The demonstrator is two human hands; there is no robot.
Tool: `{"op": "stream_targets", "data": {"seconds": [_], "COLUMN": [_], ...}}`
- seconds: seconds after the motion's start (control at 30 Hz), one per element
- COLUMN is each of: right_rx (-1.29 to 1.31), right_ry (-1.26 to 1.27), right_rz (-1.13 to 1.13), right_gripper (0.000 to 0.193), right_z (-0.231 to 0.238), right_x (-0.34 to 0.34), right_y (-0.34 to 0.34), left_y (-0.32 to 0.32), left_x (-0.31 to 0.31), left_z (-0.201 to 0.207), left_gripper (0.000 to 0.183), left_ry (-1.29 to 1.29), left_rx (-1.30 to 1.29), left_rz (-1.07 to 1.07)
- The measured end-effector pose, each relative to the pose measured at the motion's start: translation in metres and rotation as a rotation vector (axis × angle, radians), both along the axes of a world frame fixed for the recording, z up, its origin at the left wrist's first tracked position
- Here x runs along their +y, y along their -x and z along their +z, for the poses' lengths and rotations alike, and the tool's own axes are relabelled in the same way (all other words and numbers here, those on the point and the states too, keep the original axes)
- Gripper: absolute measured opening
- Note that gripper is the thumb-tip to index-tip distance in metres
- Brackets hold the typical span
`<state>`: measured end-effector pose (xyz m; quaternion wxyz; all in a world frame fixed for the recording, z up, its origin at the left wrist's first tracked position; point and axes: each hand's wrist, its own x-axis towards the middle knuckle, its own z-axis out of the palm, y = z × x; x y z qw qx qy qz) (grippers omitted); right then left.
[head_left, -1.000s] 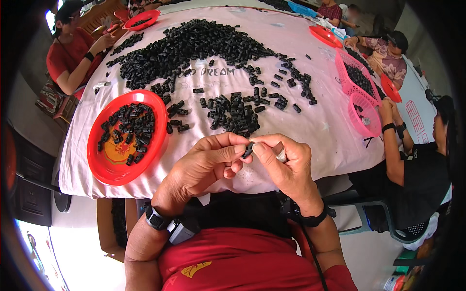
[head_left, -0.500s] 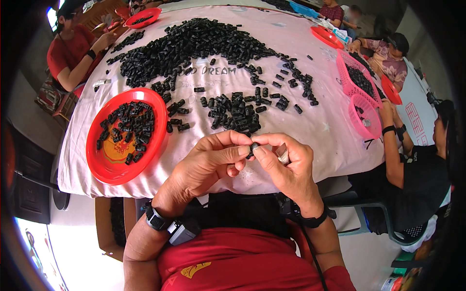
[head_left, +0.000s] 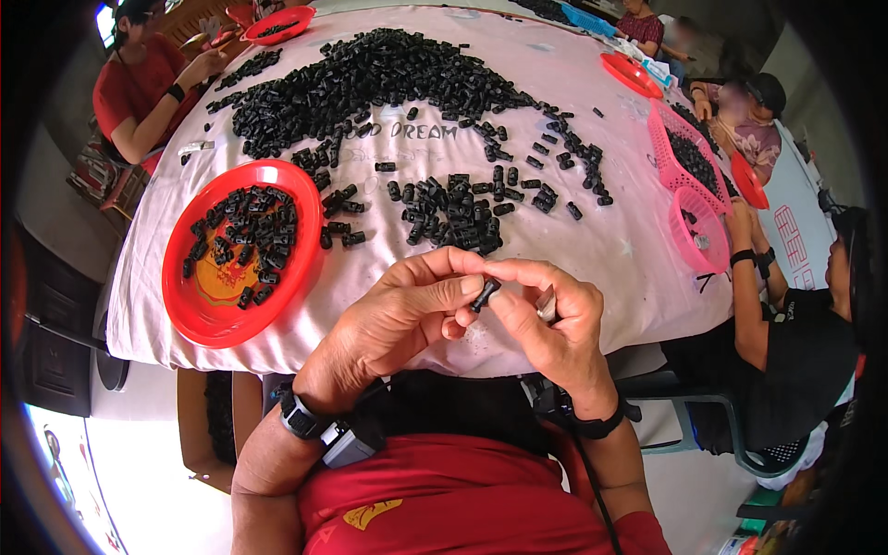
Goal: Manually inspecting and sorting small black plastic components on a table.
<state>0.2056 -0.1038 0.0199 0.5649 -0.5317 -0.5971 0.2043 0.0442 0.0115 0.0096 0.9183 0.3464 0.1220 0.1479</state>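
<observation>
My left hand pinches a small black plastic part between thumb and fingertips, just off the front of the table. Thumb and forefinger of my right hand close on the same part from the other side. It is tilted, and fingertips cover some of it. Tucked in the curled fingers of my right hand is a thin, pale, flat piece, whose kind I cannot make out. Beyond my hands lies a small heap of similar black parts. A red plastic basin holding more of them stands to the left.
A large pile of black parts spreads over the pink tablecloth. On the right are a pink basket, a round pink basket and red dishes. Co-workers sit along both sides. A cardboard box stands below the table's left front.
The black part has turned between my fingers, so more of its length shows. My right fingers have shifted slightly, and the whole view has moved a little.
</observation>
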Motion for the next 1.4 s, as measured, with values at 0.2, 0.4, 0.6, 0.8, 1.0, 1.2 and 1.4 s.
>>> {"op": "stream_targets", "data": {"seconds": [0.2, 0.4, 0.6, 0.8, 1.0, 1.2, 1.4], "right_rx": [-0.035, 0.018, 0.07, 0.007, -0.15, -0.321, -0.475], "right_ry": [-0.035, -0.015, -0.036, -0.007, 0.041, 0.0, -0.016], "right_rz": [0.013, 0.037, 0.064, 0.002, -0.132, -0.169, -0.234], "right_gripper": [0.024, 0.023, 0.024, 0.023, 0.033, 0.05, 0.055], "right_z": [0.001, 0.001, 0.001, 0.01, 0.01, -0.011, -0.008], "right_x": [0.0, 0.001, 0.004, -0.002, -0.004, 0.001, 0.003], "right_y": [0.001, 0.002, 0.005, 0.008, 0.004, -0.003, -0.002], "left_y": [-0.002, -0.001, 0.0, 0.003, 0.005, 0.002, 0.002], "left_x": [-0.005, -0.003, -0.003, -0.002, -0.002, -0.004, -0.007], "left_z": [0.003, 0.001, 0.005, 0.008, 0.008, 0.007, 0.009], "left_gripper": [0.02, 0.021, 0.024, 0.028, 0.028, 0.028, 0.027], "left_ry": [-0.026, -0.039, -0.046, -0.041, -0.035, -0.038, -0.048], "left_rx": [0.062, 0.014, 0.021, 0.036, 0.037, 0.014, 0.048], "left_rz": [0.039, -0.005, -0.053, -0.04, -0.013, -0.031, -0.021]}}
